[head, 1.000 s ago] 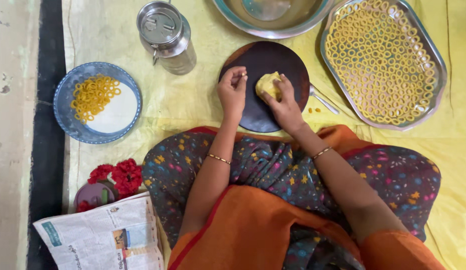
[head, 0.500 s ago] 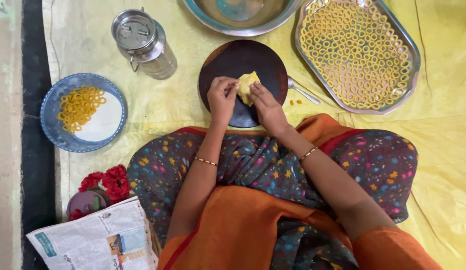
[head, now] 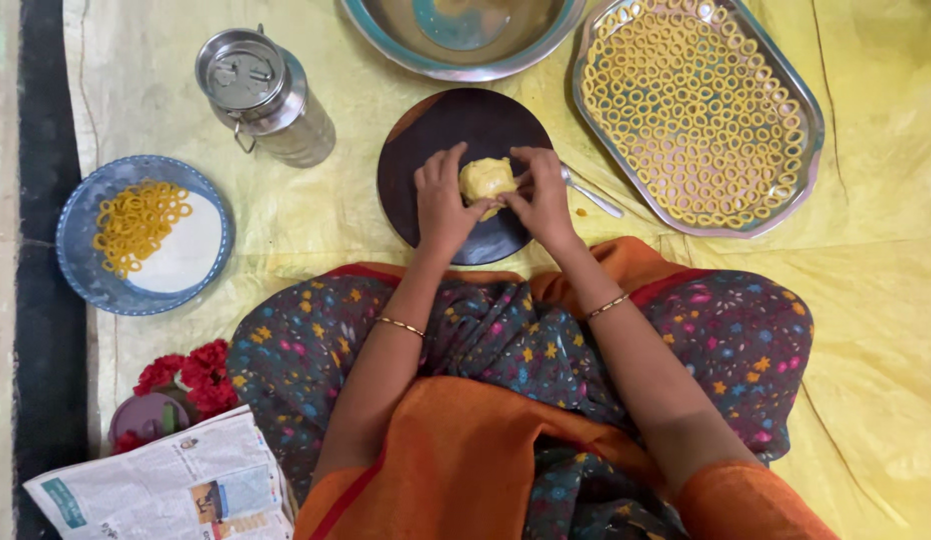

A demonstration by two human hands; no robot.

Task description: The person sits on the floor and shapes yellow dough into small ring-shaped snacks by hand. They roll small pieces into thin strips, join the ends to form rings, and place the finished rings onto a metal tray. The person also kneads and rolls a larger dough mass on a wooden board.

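Observation:
A lump of yellow dough (head: 486,180) rests on a round dark wooden board (head: 436,130) in front of my crossed legs. My left hand (head: 443,205) cups the dough from the left, fingers curled against it. My right hand (head: 541,195) presses it from the right, fingertips on its top edge. Both hands hold the dough between them above the board. A thin metal spoon (head: 591,195) lies just right of the board, beside my right hand.
A steel tray (head: 806,150) filled with several yellow dough rings sits at the upper right. A steel bowl (head: 456,55) is beyond the board, a lidded steel can (head: 266,95) at upper left, a blue plate (head: 86,270) with rings at left. Red flowers (head: 191,375) and a newspaper (head: 166,485) lie lower left.
The view has shifted, so everything sits further left and lower in frame. My hands have closed in from both sides and now gather the dough into a lump between them.

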